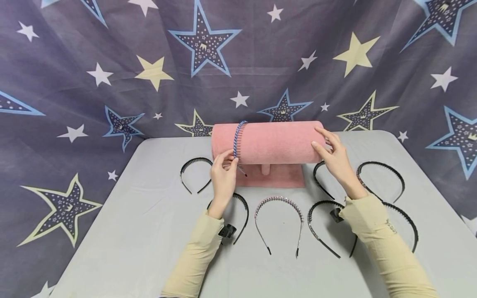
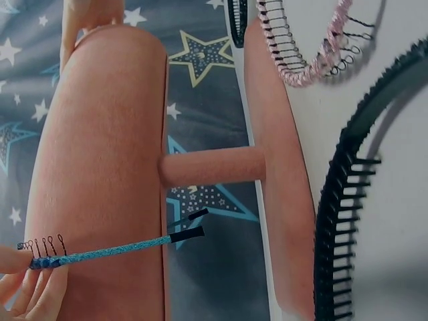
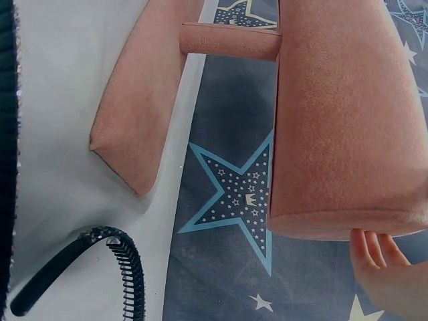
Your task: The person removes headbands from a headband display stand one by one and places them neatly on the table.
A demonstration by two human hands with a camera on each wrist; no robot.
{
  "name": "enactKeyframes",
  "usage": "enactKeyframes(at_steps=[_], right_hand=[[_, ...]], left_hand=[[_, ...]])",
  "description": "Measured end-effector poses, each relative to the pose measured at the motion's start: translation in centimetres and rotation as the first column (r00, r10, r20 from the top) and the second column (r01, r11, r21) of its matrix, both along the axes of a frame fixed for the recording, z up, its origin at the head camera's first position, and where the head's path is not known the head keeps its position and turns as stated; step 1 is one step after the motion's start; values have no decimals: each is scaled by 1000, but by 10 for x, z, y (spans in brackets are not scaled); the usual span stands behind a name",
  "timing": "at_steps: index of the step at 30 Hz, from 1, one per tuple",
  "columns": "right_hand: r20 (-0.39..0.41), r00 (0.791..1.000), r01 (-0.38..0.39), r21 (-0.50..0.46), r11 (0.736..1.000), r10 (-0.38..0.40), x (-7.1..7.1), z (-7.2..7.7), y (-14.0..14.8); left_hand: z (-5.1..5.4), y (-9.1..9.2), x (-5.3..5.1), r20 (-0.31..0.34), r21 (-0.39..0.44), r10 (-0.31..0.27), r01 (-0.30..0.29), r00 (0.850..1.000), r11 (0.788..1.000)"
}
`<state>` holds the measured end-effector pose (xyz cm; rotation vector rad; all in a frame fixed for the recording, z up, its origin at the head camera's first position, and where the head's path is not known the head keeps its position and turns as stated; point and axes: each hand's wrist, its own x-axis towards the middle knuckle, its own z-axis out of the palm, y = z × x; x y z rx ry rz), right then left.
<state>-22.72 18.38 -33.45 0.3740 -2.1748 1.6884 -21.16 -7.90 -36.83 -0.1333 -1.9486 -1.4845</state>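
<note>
A blue toothed headband [image 1: 236, 138] sits over the left part of a pink padded roll [image 1: 279, 142], which stands on a post above a pink base [image 1: 287, 178]. My left hand [image 1: 224, 171] pinches the headband at the roll's front; in the left wrist view its dark-tipped ends [image 2: 187, 234] stick out past the roll. At the roll's right end, my right hand [image 1: 337, 159] rests with thumb and fingers against the padding. The right wrist view shows those fingers [image 3: 376, 249] touching the rim of the end face.
On the grey table [image 1: 141, 231] lie several headbands: a pink one [image 1: 278, 198] in front of the base, a black one [image 1: 196, 160] at left, another black one [image 1: 246, 211] by my left forearm, and more, like this one [image 1: 384, 164], at right. A star-patterned cloth [image 1: 253, 82] hangs behind.
</note>
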Motion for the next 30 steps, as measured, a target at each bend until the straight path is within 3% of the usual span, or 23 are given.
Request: enactKeyframes(at_steps=[8,14,15,18,30], right_hand=[[-9,1000,-1,6,1000,1,-15,-18,10],[-11,1000,2,22,1000,-2,-11,-13,7],[-10,1000,3,20,1000,-3,-11,-13,7],[-18,1000,8,21,1000,-8,-18,-22,11],[-25,1000,3,22,1000,-3,-19,-24,12]], left_hand=[[3,-8,3,-22,4,14,-13,1000,1000],[2,-14,3,-20,2,23,-23,1000,1000],[-2,-16,0,-24,3,24,-24,999,1000],[-2,-18,0,-26,13,30,-29,999,999],[-1,-28,1,-17,11,65,-65,998,998]])
